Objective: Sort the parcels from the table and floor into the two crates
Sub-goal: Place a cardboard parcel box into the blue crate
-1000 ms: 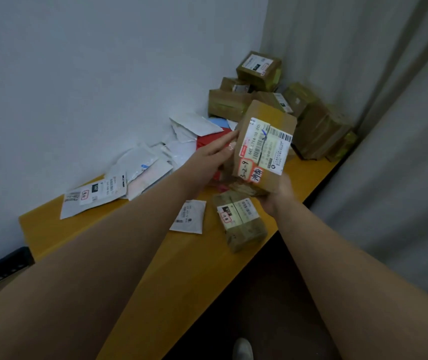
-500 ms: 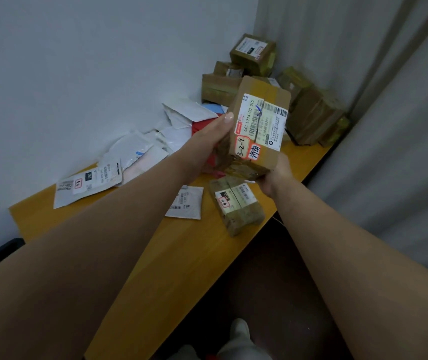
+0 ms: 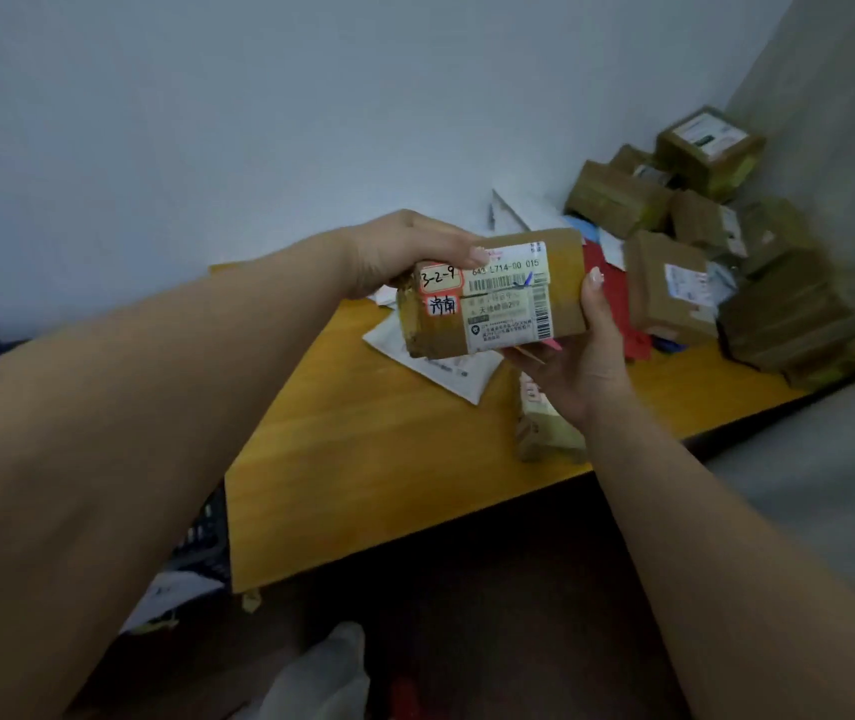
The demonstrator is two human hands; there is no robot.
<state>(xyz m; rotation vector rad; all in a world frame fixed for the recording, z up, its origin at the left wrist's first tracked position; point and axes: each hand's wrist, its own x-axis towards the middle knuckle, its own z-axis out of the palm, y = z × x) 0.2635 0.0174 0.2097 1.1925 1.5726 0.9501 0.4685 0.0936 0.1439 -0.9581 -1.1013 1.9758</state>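
I hold a brown cardboard parcel (image 3: 565, 283) with a white shipping label and a "3-2-9" sticker in the air above the yellow table (image 3: 363, 459). My left hand (image 3: 404, 252) grips its left end from above. My right hand (image 3: 581, 356) cups its right end from below, fingers curled up around the edge. A small taped parcel (image 3: 539, 428) lies on the table under my right wrist. White mailer envelopes (image 3: 430, 366) lie beneath the held parcel.
Several brown boxes (image 3: 675, 288) are piled in the table's far right corner against the wall and curtain, with a red mailer (image 3: 617, 298) beside them. A dark crate (image 3: 207, 537) stands on the floor left of the table, with white packets (image 3: 165, 600) near it.
The parcel has turned from upright to lying sideways, label facing me. My view swung left, so the table's left end and the floor crate came into sight.
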